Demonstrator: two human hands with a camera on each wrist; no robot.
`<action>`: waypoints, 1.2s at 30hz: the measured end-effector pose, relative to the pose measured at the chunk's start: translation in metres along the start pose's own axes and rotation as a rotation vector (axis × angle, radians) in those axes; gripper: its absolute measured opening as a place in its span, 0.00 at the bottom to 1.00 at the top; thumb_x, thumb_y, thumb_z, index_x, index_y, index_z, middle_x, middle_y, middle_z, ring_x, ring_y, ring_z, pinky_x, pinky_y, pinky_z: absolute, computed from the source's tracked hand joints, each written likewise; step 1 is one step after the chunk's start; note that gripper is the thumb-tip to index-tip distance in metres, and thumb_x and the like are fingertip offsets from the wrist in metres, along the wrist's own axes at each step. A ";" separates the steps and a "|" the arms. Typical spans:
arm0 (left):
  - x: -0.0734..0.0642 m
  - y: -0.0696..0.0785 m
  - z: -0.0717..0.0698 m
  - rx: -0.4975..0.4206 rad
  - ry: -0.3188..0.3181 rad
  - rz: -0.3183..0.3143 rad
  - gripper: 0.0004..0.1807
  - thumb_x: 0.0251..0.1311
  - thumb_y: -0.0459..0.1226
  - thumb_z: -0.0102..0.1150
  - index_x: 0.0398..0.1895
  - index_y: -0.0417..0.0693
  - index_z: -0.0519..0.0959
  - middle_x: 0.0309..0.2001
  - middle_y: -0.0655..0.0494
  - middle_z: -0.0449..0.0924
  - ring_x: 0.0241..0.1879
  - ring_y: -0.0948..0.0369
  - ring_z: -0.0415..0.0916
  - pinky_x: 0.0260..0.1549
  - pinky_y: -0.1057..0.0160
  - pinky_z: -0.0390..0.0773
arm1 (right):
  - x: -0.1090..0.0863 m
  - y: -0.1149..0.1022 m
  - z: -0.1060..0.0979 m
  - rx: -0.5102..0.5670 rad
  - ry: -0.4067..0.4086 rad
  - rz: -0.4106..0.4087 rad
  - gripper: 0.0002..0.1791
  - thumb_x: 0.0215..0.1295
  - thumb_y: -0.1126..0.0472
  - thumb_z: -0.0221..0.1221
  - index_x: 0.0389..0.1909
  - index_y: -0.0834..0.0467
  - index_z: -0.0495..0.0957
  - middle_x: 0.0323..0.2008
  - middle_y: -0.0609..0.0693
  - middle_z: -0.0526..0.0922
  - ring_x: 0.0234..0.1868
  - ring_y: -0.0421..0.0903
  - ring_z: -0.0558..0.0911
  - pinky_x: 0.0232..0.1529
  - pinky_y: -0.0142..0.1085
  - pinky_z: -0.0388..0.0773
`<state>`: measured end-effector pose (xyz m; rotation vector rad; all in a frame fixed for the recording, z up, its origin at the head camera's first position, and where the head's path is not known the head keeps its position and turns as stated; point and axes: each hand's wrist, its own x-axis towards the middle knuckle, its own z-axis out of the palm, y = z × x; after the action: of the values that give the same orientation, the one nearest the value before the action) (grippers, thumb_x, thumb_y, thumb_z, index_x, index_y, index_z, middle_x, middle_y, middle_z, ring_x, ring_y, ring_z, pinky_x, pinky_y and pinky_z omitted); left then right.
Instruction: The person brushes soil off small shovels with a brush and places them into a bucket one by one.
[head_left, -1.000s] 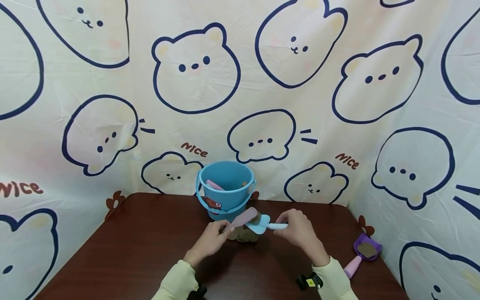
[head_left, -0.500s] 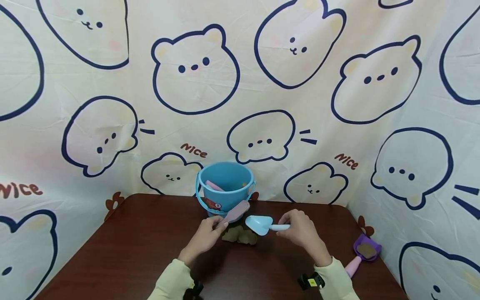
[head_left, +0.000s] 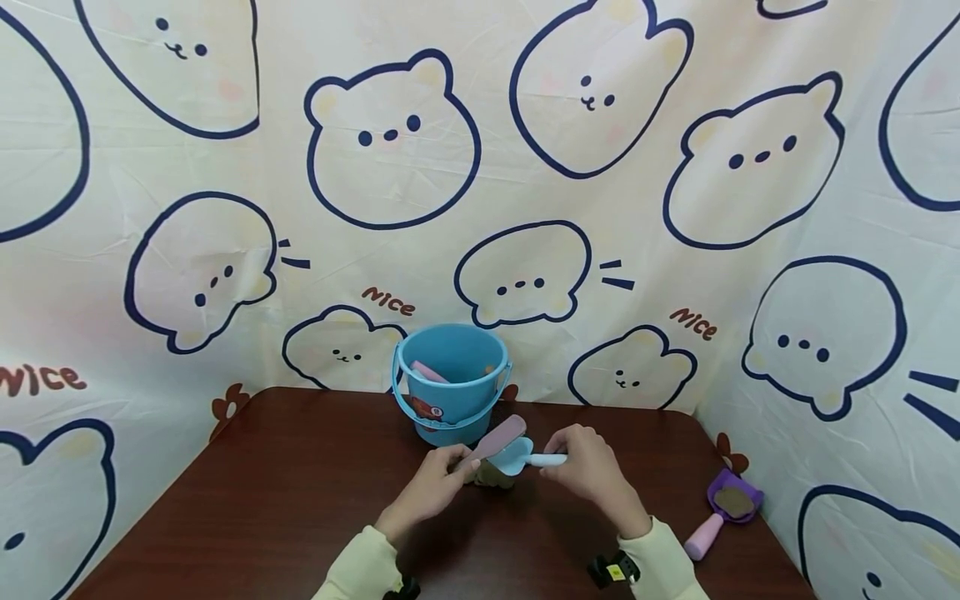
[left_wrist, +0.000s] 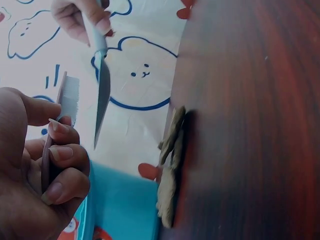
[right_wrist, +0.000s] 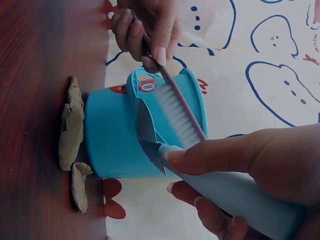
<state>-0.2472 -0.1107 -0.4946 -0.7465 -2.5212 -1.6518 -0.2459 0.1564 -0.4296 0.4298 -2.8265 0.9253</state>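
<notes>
My left hand (head_left: 425,487) grips a brush (head_left: 504,435) with a mauve back; its white bristles (right_wrist: 175,115) show in the right wrist view. The light blue toy shovel (head_left: 512,457) is in my right hand (head_left: 588,468), the thumb and fingers curled round its handle (right_wrist: 235,197). Brush and shovel overlap in the head view, bristles facing the scoop. Below them on the table lie flattened brown clay-like lumps (head_left: 493,476), partly hidden by the tools in the head view and standing out plainly as several pieces (left_wrist: 167,192) in the left wrist view.
A blue bucket (head_left: 442,407) stands just behind the lumps, a pink handle (head_left: 429,372) inside it. At the table's right edge lies a purple shovel with a pink handle (head_left: 703,537) and a brown lump (head_left: 733,501) in its scoop. Patterned cloth walls surround the table (head_left: 300,475).
A brown lump seen on the shovel a second ago is gone from it half a second ago. The brush swung left toward the bucket, then came back right over the shovel.
</notes>
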 end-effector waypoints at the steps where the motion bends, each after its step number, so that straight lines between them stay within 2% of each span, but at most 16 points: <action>1: 0.000 0.000 0.002 -0.008 -0.005 -0.001 0.13 0.76 0.40 0.52 0.45 0.38 0.80 0.26 0.56 0.71 0.22 0.67 0.65 0.23 0.68 0.67 | 0.000 0.000 0.001 0.000 -0.001 -0.004 0.08 0.50 0.64 0.77 0.28 0.55 0.86 0.26 0.45 0.83 0.26 0.42 0.77 0.32 0.41 0.80; 6: 0.000 0.003 0.010 -0.040 -0.030 -0.015 0.13 0.76 0.40 0.52 0.45 0.37 0.80 0.25 0.58 0.68 0.21 0.67 0.63 0.22 0.68 0.65 | 0.001 0.001 0.003 -0.004 -0.008 -0.016 0.08 0.50 0.62 0.77 0.29 0.54 0.86 0.26 0.45 0.84 0.26 0.42 0.77 0.31 0.39 0.78; 16: -0.001 0.001 0.018 -0.054 -0.088 -0.060 0.17 0.77 0.44 0.52 0.51 0.38 0.80 0.28 0.57 0.72 0.27 0.64 0.68 0.27 0.67 0.69 | 0.002 0.001 0.003 0.009 -0.019 -0.040 0.08 0.51 0.62 0.77 0.30 0.55 0.86 0.27 0.44 0.84 0.26 0.41 0.78 0.31 0.38 0.78; 23: 0.001 -0.007 0.017 -0.029 -0.077 -0.071 0.18 0.77 0.44 0.51 0.51 0.37 0.79 0.30 0.57 0.72 0.30 0.63 0.70 0.29 0.67 0.70 | 0.001 0.000 0.002 0.005 -0.006 -0.038 0.08 0.51 0.63 0.77 0.30 0.54 0.86 0.26 0.44 0.83 0.26 0.41 0.77 0.30 0.38 0.77; 30: 0.002 -0.017 0.013 -0.012 -0.064 -0.047 0.17 0.77 0.44 0.51 0.45 0.36 0.79 0.27 0.58 0.71 0.26 0.64 0.68 0.26 0.67 0.70 | 0.000 0.000 0.002 -0.010 -0.002 -0.033 0.09 0.50 0.64 0.77 0.29 0.54 0.86 0.26 0.44 0.83 0.26 0.42 0.77 0.30 0.38 0.77; 36: 0.002 -0.018 0.008 0.021 -0.037 -0.048 0.17 0.77 0.43 0.51 0.41 0.34 0.78 0.26 0.57 0.70 0.24 0.65 0.66 0.26 0.66 0.68 | -0.001 0.000 0.001 -0.020 -0.001 -0.024 0.09 0.49 0.64 0.78 0.29 0.54 0.86 0.27 0.45 0.83 0.26 0.42 0.77 0.30 0.40 0.79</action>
<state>-0.2543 -0.1086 -0.5129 -0.7277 -2.5971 -1.6384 -0.2453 0.1558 -0.4305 0.4609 -2.8225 0.8916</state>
